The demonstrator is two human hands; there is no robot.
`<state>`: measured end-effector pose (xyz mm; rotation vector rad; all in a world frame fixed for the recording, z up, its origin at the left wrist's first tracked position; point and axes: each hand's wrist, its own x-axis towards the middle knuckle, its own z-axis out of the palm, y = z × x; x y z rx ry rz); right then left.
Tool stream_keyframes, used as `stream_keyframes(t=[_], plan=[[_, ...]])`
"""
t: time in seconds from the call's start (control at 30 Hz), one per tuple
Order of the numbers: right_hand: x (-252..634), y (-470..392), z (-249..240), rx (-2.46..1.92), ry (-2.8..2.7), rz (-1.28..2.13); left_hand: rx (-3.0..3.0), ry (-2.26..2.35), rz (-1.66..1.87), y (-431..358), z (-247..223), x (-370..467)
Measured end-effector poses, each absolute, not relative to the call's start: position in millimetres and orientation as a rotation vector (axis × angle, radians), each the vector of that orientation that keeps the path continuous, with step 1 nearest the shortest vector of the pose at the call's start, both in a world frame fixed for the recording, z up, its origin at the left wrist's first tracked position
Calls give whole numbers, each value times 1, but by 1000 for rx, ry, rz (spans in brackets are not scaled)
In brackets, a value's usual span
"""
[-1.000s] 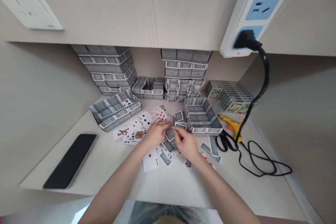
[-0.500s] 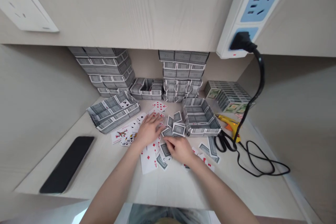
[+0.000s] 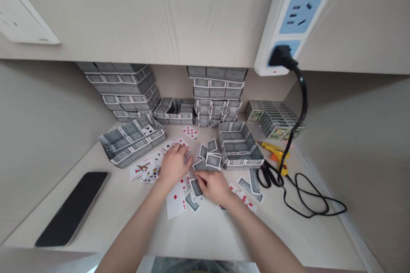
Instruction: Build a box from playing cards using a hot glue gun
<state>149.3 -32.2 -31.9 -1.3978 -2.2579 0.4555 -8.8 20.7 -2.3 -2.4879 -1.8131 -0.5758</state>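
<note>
My left hand (image 3: pixel 174 164) lies over face-up playing cards (image 3: pixel 174 199), its fingers bent downward and the thumb standing apart. Close to its right, my right hand (image 3: pixel 214 186) has index finger and thumb drawn together at the edge of a face-down folded card (image 3: pixel 195 188); the exact contact is partly hidden. Several small folded cards (image 3: pixel 213 161) with grey patterned backs lie just beyond the right hand. A joker card (image 3: pixel 141 167) and other face-up cards are left of my left hand.
Card-built trays stand left (image 3: pixel 133 145) and right (image 3: pixel 241 153), with stacked card boxes (image 3: pixel 218 92) behind. On the right are a yellow glue gun (image 3: pixel 274 153), black-handled scissors (image 3: pixel 268 175) and a looping cord (image 3: pixel 309 198). A phone (image 3: pixel 72 209) lies left. A power strip (image 3: pixel 288 30) hangs above.
The fingers of my left hand have drawn in from a flatter spread. My right hand stays by the folded cards. The whole view has shifted slightly.
</note>
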Motion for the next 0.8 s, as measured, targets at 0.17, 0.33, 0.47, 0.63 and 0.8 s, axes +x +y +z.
stream_keyframes(t=[0.17,0.33,0.47,0.63,0.8], plan=[[148,-31,-34,-1399,-2236,454,-2523,-1784,-579,64,-1,9],[147,-30,-36,-1389,-2220,472,-2495,-1897,-371,114,-9,15],[146,-29,-37,-1390,-2223,460,-2529,-1818,-191,123,-10,9],[147,-30,-35,-1385,-2212,470,-2628,-1701,17,123,-1,6],[150,-33,-34,-1367,-2203,511,-2673,-1667,72,122,11,-5]])
